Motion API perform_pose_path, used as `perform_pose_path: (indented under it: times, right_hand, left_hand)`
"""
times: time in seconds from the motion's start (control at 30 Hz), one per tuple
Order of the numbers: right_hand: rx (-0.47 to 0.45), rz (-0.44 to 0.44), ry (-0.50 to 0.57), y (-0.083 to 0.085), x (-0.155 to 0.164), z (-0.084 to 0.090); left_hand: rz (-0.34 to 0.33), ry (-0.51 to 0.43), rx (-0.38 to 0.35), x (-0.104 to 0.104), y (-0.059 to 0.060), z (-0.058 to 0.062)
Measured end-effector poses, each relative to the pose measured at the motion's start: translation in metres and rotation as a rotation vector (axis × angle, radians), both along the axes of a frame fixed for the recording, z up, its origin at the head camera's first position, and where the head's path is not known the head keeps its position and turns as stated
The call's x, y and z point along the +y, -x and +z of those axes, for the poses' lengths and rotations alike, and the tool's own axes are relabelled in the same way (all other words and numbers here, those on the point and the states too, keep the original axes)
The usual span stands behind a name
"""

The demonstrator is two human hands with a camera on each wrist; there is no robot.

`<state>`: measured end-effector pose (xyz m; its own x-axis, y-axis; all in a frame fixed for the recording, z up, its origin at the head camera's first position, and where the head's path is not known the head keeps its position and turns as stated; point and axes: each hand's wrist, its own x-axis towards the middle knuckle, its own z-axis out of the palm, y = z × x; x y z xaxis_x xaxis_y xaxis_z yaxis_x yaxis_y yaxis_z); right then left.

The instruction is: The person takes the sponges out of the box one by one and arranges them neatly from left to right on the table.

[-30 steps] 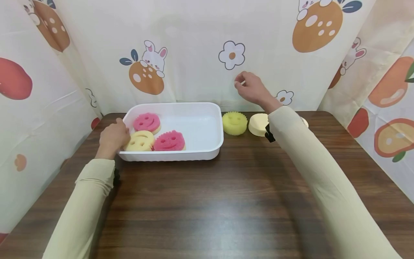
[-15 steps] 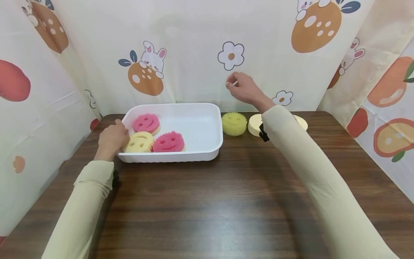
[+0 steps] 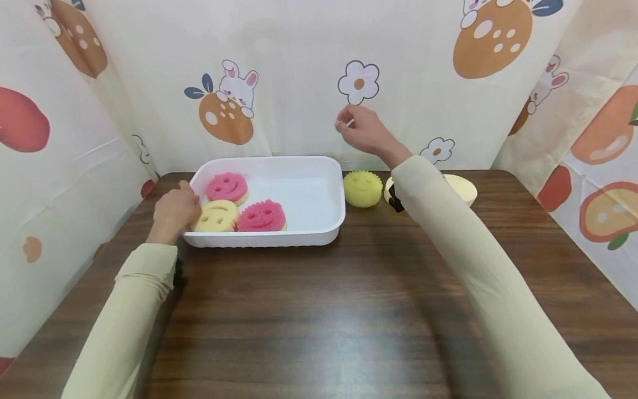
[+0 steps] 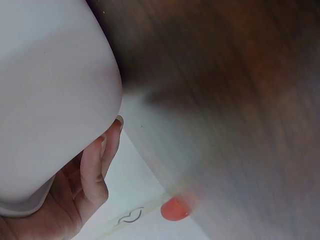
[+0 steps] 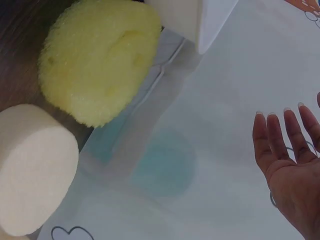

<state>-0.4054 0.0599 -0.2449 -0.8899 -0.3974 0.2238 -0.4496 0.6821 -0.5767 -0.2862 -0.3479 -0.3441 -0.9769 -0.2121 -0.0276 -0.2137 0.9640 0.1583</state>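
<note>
My left hand [image 3: 175, 210] grips the left end of a white plastic tray [image 3: 315, 194]; in the left wrist view its fingers [image 4: 92, 167] press the tray's outer wall. Inside lie a pink smiley sponge [image 3: 226, 187], a pale yellow smiley sponge [image 3: 216, 217] and a second pink sponge [image 3: 262, 216] with a scalloped edge, grouped on the left side. My right hand [image 3: 366, 131] hangs in the air above the tray's far right corner, holding nothing. The right wrist view shows its fingers apart, away from a bright yellow scalloped sponge [image 5: 100, 60].
Right of the tray, that yellow sponge stands near the table's back edge. Beside it is a cream round sponge [image 5: 37, 167], mostly behind my right sleeve in the head view. Another cream round piece [image 3: 462, 188] lies farther right. Printed curtains [image 3: 299, 83] enclose the brown table [image 3: 299, 310].
My right hand has drifted left, from above the yellow sponge toward the tray's far right corner. The left hand, tray and sponges have stayed in place.
</note>
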Motion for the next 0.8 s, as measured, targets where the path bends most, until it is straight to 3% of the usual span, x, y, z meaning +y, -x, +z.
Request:
perform_pose_path:
  times: [0.47, 0.8]
  right_hand:
    - [-0.031, 0.006, 0.006, -0.001, -0.032, -0.001]
    - [-0.018, 0.025, -0.004, 0.002, -0.043, -0.003]
  left_hand:
    - [-0.005, 0.001, -0.007, 0.000, 0.000, 0.002]
    - [-0.017, 0.018, 0.038, 0.000, -0.001, -0.001]
